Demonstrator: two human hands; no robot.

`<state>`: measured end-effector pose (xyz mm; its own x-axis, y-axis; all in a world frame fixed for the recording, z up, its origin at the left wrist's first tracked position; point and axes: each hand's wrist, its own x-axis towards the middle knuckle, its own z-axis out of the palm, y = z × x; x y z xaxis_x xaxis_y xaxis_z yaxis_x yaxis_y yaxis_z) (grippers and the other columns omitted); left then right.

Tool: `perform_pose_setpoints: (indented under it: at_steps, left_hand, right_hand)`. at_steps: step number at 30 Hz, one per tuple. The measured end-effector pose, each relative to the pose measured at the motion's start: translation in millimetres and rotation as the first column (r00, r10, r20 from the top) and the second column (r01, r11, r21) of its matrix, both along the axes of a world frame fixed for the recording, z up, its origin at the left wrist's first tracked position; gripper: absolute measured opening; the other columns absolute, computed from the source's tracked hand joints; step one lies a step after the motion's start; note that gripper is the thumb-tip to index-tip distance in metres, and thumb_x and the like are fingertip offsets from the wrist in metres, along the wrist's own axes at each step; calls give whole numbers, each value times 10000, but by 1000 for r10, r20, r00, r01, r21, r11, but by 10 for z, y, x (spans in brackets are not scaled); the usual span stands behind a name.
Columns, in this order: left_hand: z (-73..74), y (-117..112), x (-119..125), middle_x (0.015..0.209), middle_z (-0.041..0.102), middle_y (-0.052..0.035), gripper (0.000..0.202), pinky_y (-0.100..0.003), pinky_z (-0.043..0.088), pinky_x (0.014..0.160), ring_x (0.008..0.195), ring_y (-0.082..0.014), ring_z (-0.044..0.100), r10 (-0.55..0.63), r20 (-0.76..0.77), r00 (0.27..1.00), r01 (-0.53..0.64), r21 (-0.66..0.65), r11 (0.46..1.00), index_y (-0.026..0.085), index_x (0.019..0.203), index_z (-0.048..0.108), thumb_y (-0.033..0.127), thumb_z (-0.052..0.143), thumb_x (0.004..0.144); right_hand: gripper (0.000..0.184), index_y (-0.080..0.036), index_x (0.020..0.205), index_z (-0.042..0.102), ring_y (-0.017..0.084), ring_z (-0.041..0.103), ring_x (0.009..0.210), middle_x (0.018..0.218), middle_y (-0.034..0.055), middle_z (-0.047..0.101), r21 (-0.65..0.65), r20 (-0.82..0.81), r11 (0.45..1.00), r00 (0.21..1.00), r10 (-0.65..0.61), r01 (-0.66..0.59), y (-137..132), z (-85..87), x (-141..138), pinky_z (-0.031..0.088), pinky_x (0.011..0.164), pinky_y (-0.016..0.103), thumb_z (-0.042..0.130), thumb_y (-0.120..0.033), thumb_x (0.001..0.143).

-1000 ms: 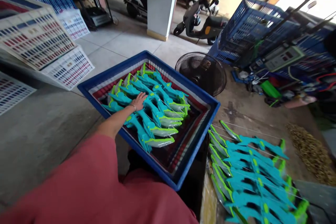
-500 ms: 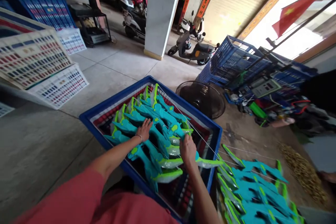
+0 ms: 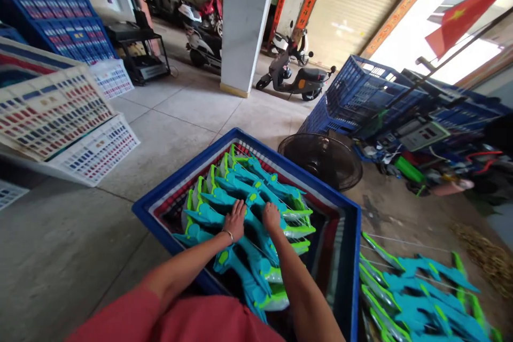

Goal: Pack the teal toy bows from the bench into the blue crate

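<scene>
A blue crate stands in front of me with a row of teal and green plastic toys lying in it. My left hand rests flat on the toys, fingers stretched out. Right beside it, my right hand presses on the same toys, fingers bent down onto them. Both arms reach in from below. A second batch of the same teal toys, strung on thin lines, lies to the right of the crate.
A black floor fan lies just behind the crate. Blue crates and clutter stand at the right, white and blue crates at the left. A pillar and parked scooters are farther back.
My right hand came in, then moved left to lie beside the left hand on the toys. The toy it was holding at the crate's right side now lies in the row. The view tilted up.
</scene>
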<state>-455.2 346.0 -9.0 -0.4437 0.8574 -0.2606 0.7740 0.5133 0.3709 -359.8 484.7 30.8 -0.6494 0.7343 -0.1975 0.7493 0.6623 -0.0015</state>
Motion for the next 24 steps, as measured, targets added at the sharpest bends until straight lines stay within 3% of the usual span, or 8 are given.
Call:
perform_pose_setpoints:
  at_steps: [5, 8, 11, 16, 18, 20, 22, 24]
  left_hand:
    - [196, -80, -35, 1714, 130, -148, 772, -649, 280, 1219, 1588, -329, 124, -89, -83, 993, 84, -58, 995, 111, 1616, 264, 339, 527, 928]
    - [265, -61, -126, 1696, 198, -185, 666, -646, 281, 1208, 1558, -360, 217, -88, -272, 958, 112, 75, 991, 111, 1592, 343, 406, 403, 998]
    - [169, 233, -358, 1669, 266, -217, 647, -657, 305, 1189, 1556, -379, 204, -90, -319, 943, 162, 209, 964, 80, 1559, 392, 424, 328, 1015]
    - [-77, 618, -594, 1616, 365, -232, 668, -614, 347, 1190, 1571, -377, 167, -181, -216, 960, 215, 145, 966, 57, 1528, 421, 442, 313, 994]
    - [-132, 567, -641, 1647, 331, -195, 667, -572, 316, 1221, 1591, -319, 114, -151, -203, 967, 185, 156, 970, 121, 1573, 351, 449, 300, 994]
    - [-167, 490, -693, 1703, 233, -104, 662, -532, 264, 1248, 1600, -233, 35, -118, -183, 976, 149, 164, 975, 257, 1628, 199, 457, 270, 1001]
    - [-178, 448, -746, 1730, 87, -25, 672, -510, 199, 1267, 1590, -171, -47, -133, -169, 976, 159, 150, 976, 361, 1633, 32, 466, 240, 1003]
    - [-148, 459, -772, 1722, 0, -22, 740, -459, 148, 1279, 1579, -146, -90, -170, -214, 962, 190, 77, 979, 342, 1624, -94, 469, 263, 989]
  right_hand:
    - [328, -33, 1180, 609, 317, 608, 1127, 1164, 268, 631, -78, -8, 996, 999, -41, 40, -73, -10, -117, 507, 879, 394, 351, -28, 977]
    - [309, -50, 1102, 643, 288, 635, 1073, 1094, 234, 667, -155, -19, 983, 994, -106, 102, -177, 54, -140, 523, 858, 380, 359, -40, 981]
    - [240, -77, 1157, 636, 279, 622, 1138, 1177, 198, 668, -211, -67, 969, 987, -144, 127, -117, 22, -254, 529, 897, 384, 479, -186, 1011]
    - [386, -76, 1265, 577, 303, 597, 1199, 1292, 177, 640, -226, -156, 974, 985, -69, 32, -13, -14, -124, 499, 1006, 485, 595, -351, 994]
    - [461, -106, 1318, 540, 296, 579, 1228, 1348, 161, 614, -151, -313, 985, 949, 36, -87, -56, 86, 274, 502, 1011, 477, 633, -401, 976]
    - [430, -152, 1345, 528, 260, 556, 1262, 1374, 135, 606, -50, -520, 995, 853, 45, -83, -51, 229, 931, 494, 1032, 436, 613, -369, 984]
    - [343, -176, 1302, 574, 226, 558, 1261, 1324, 119, 640, -36, -687, 993, 719, -109, 115, 33, 368, 1795, 467, 1069, 399, 574, -277, 975]
    - [266, -182, 1177, 648, 207, 611, 1163, 1205, 100, 692, -172, -757, 880, 512, -406, 443, 154, 470, 2751, 476, 1046, 361, 551, -226, 933]
